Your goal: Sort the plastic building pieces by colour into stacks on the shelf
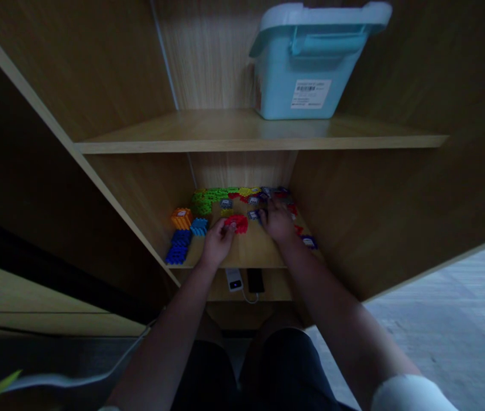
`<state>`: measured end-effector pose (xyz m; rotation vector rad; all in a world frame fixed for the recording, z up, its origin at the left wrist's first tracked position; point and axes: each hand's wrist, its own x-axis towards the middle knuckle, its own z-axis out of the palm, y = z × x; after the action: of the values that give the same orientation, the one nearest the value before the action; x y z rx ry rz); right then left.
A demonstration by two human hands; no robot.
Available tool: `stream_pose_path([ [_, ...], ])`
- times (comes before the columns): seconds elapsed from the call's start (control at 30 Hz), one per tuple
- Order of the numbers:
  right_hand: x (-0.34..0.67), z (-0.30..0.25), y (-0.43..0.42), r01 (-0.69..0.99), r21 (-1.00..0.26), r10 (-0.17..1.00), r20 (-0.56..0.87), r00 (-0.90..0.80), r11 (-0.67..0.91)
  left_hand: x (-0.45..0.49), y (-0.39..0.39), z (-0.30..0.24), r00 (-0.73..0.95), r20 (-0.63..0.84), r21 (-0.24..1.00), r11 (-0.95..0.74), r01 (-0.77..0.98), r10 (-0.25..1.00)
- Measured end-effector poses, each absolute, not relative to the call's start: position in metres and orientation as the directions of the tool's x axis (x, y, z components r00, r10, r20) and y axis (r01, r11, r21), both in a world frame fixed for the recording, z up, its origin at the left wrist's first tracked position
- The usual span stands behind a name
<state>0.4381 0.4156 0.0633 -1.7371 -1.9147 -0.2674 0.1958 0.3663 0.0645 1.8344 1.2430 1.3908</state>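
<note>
My left hand (pixel 218 241) is closed on a red interlocking plastic block (pixel 238 224), gripped between thumb and fingers above the lower shelf. To its right, my right hand (pixel 279 221) reaches over the shelf with its fingers apart, close to dark blue pieces; its fingertips partly cover what lies beneath them. Between the hands lies a small labelled piece (pixel 253 215). Green pieces (pixel 206 200) are spread flat at the back left, with yellow pieces (pixel 249 191) beside them. On the left stand an orange block stack (pixel 181 218), a light blue stack (pixel 199 226) and dark blue blocks (pixel 178 245).
A lidded light blue bin (pixel 306 68) stands on the upper shelf (pixel 217 128). Cabinet walls close in on both sides. Below the block shelf sit a white power bank (pixel 234 279) and a black phone-like device (pixel 255 280), with a white cable. Another labelled piece (pixel 308 242) lies at the right edge.
</note>
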Motion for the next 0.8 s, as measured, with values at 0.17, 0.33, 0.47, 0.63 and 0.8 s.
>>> stream_pose_path([
  [0.17, 0.432, 0.063, 0.412, 0.931, -0.183, 0.873, 0.440, -0.211, 0.317, 0.195, 0.366, 0.065, 0.056, 0.465, 0.802, -0.447, 0.396, 0.884],
  [0.33, 0.439, 0.062, 0.412, 0.960, -0.279, 0.861, 0.492, 0.129, 0.015, 0.195, 0.364, 0.068, 0.056, 0.466, 0.794, -0.445, 0.414, 0.883],
  [0.47, 0.449, 0.054, 0.420, 0.919, -0.350, 0.816, 0.469, 0.338, -0.179, 0.195, 0.365, 0.067, 0.052, 0.459, 0.795, -0.436, 0.421, 0.887],
  [0.63, 0.459, 0.046, 0.431, 0.896, -0.376, 0.854, 0.358, 0.377, -0.238, 0.195, 0.365, 0.067, 0.053, 0.462, 0.786, -0.437, 0.438, 0.885],
  [0.8, 0.460, 0.047, 0.430, 0.913, -0.354, 0.856, 0.389, 0.342, -0.203, 0.195, 0.364, 0.068, 0.052, 0.476, 0.782, -0.449, 0.431, 0.878],
])
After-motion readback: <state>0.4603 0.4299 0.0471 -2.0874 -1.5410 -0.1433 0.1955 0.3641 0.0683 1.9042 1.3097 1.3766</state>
